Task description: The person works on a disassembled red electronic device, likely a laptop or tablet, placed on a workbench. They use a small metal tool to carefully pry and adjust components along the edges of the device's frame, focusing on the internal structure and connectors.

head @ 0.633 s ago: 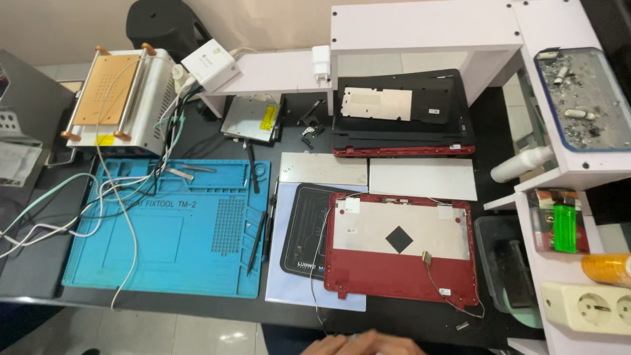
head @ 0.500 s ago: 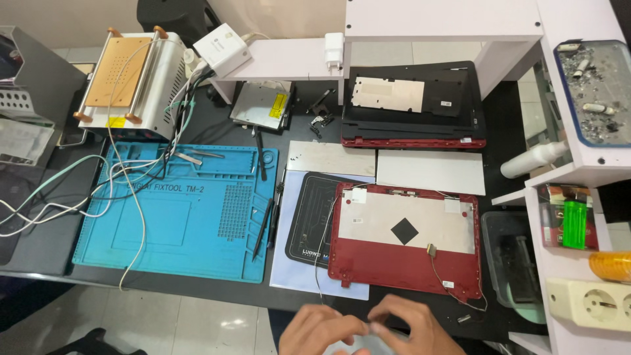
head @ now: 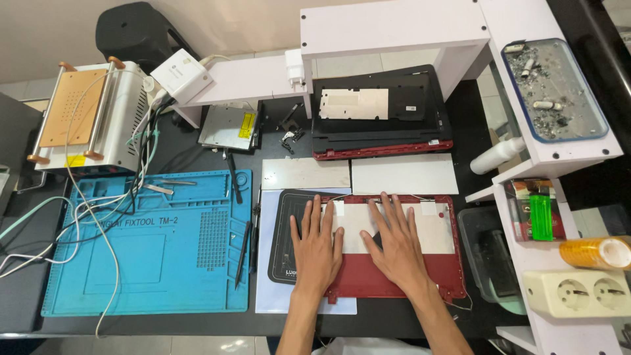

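Left grip (head: 318, 246): released, palm down, fingers spread, flat on the left part of the red laptop lid (head: 394, 276).
Right grip (head: 396, 244): released likewise, flat on the lid's middle.
Lid: directly beneath both grips, long axis running left to right, on the tabletop (head: 394, 322).
Black mat (head: 289, 236): under the lid, showing left of the left grip.
Nearer hand: both touching; the lid's right end lies beyond the right grip.

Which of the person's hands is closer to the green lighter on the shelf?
Right. The right hand lies flat on the red laptop lid, nearer the green lighter; the left hand rests farther away.
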